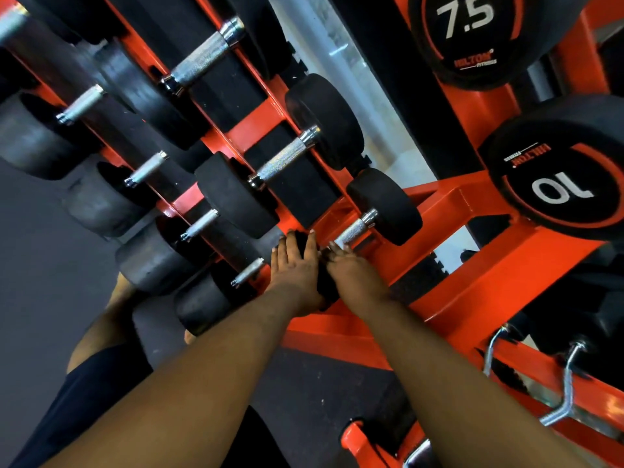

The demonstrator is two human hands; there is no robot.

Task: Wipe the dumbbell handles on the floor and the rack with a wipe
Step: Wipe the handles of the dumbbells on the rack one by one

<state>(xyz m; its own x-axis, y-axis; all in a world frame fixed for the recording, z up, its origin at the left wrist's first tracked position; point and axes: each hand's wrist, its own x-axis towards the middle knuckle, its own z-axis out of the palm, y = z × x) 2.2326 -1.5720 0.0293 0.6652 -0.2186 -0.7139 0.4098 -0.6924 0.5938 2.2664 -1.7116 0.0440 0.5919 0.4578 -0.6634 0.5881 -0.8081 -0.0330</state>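
Where the orange rack [449, 278] meets its near corner, both hands are seen laid on one small dumbbell [371, 217]. Left hand [295, 268]: fingers straight and together, pressed flat over the dumbbell's near black head, which is largely covered. Right hand [351, 265]: placed just beside the left, fingers extended toward the knurled steel handle [351, 229] and touching its near end; whether anything is pinched beneath them cannot be told. Wipe: not made out with certainty; a dark mass [326, 285] is visible between the two hands, but it cannot be told whether it is cloth or dumbbell rubber. Far head of the same dumbbell: black, exposed, resting on the rack rail. Second dumbbell [287, 160]: larger, set on the same tier just beyond, handle uncovered. Third dumbbell [202, 59]: farther along that tier, handle uncovered. Lower row [145, 204]: several grey-ended dumbbells ranged side by side to the left, short steel handles showing. Upper right: two large round heads marked 7.5 [469, 32] and 10 [560, 184], black with orange trim. Lower right: a bent chrome bar [567, 393] is held on the orange frame. Floor [40, 265]: dark grey.
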